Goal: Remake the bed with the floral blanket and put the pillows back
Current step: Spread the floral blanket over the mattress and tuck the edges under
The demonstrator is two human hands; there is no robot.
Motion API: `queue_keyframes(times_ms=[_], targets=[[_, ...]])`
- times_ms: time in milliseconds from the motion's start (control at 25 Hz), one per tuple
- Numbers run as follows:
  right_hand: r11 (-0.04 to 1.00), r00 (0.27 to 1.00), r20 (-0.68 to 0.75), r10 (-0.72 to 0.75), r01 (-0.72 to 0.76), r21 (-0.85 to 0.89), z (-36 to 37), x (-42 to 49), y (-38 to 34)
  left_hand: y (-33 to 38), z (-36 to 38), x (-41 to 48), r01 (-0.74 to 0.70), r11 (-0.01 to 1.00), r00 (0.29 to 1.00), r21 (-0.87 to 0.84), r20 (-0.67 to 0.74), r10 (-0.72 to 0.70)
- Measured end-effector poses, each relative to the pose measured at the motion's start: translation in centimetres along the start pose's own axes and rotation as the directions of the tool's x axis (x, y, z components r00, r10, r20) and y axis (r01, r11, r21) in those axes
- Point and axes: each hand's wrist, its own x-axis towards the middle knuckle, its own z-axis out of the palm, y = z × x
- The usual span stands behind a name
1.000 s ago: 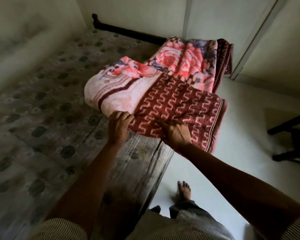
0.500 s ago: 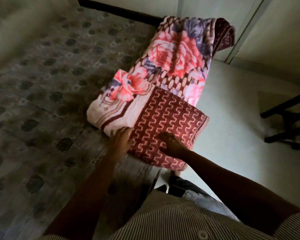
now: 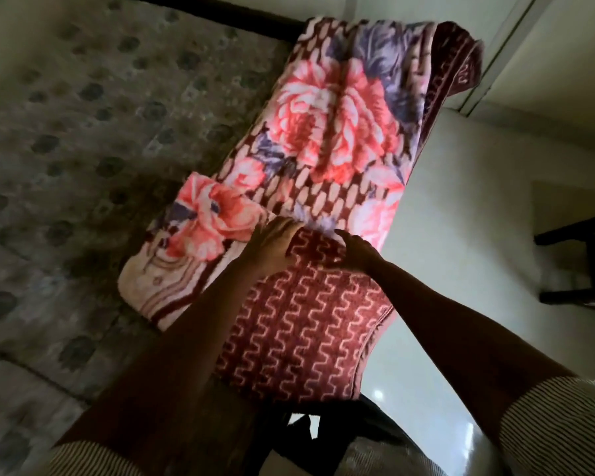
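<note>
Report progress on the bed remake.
Done: little visible; the bed sheet lies flat and bare. In hand: left hand and right hand rest on the maroon fold of the floral blanket, which lies folded along the bed's edge; grip unclear. Left: spread the blanket, return pillows, none in view.

Plush fleecy floral blanket (image 3: 337, 132), matt printed cloth bedsheet (image 3: 83, 132), glossy floor (image 3: 461, 235)
</note>
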Motion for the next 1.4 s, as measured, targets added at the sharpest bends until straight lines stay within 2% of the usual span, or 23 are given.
queue_keyframes(times_ms=[80, 120, 280, 360, 440, 560, 680, 760, 840, 920, 1040, 1120, 1240, 1400], targets=[[0.999, 0.992, 0.124, -0.017, 0.024, -0.048, 0.6, 0.1, 1.5, 0.7, -0.1, 1.4, -0.014, 0.997, 0.982, 0.075, 0.189, -0.001], [0.998, 0.99, 0.135, -0.042, 0.048, -0.042, 0.9, -0.1, 1.8, 1.1, -0.2, 1.7, -0.027, 0.993, 0.968, 0.112, 0.252, -0.002], [0.955, 0.97, 0.031, -0.242, 0.244, -0.17, 0.9, -2.9, 0.7, 1.2, -1.4, 2.7, -0.054, 0.962, 0.927, 0.268, 0.37, -0.051], [0.915, 0.944, -0.01, -0.33, 0.317, -0.25, 1.3, -5.6, -0.3, 1.1, -2.2, 1.6, -0.089, 0.957, 0.916, 0.277, 0.4, -0.031], [0.891, 0.932, -0.037, -0.36, 0.332, -0.308, 2.3, -8.2, -0.8, 1.4, -2.7, -1.2, -0.046, 0.972, 0.94, 0.232, 0.339, -0.036], [0.879, 0.925, -0.104, -0.365, 0.306, -0.365, 4.7, -12.5, -2.2, 2.2, -2.4, -8.4, 0.046, 0.964, 0.98, 0.263, 0.176, -0.095], [0.835, 0.919, -0.083, -0.385, 0.31, -0.454, 10.0, -18.0, -5.0, 2.2, -0.5, -18.5, 0.108, 0.947, 0.981, 0.303, 0.12, -0.15], [0.795, 0.906, -0.036, -0.421, 0.35, -0.496, 15.3, -22.1, -7.2, 1.7, 1.5, -26.4, 0.144, 0.93, 0.977, 0.338, 0.098, -0.187], [0.789, 0.89, 0.031, -0.455, 0.419, -0.449, 21.2, -25.0, -8.9, 0.7, 4.3, -33.5, 0.206, 0.921, 0.967, 0.33, 0.074, -0.243], [0.779, 0.87, 0.115, -0.48, 0.483, -0.401, 27.5, -27.9, -10.5, -1.0, 7.9, -40.9, 0.27, 0.936, 0.949, 0.228, 0.102, -0.298], [0.757, 0.843, 0.276, -0.462, 0.537, -0.373, 33.7, -31.0, -12.1, -3.5, 12.5, -48.4, 0.309, 0.95, 0.924, 0.04, 0.223, -0.31], [0.78, 0.845, 0.274, -0.459, 0.531, -0.33, 34.9, -31.9, -12.1, -3.9, 13.9, -50.2, 0.349, 0.936, 0.929, -0.049, 0.15, -0.339], [0.807, 0.86, 0.178, -0.479, 0.511, -0.298, 33.3, -32.1, -11.8, -2.9, 13.5, -49.7, 0.331, 0.917, 0.938, -0.221, -0.028, -0.346], [0.85, 0.879, 0.014, -0.477, 0.465, -0.246, 28.4, -31.1, -12.1, -1.9, 11.8, -45.7, 0.275, 0.923, 0.941, -0.267, -0.122, -0.316]])
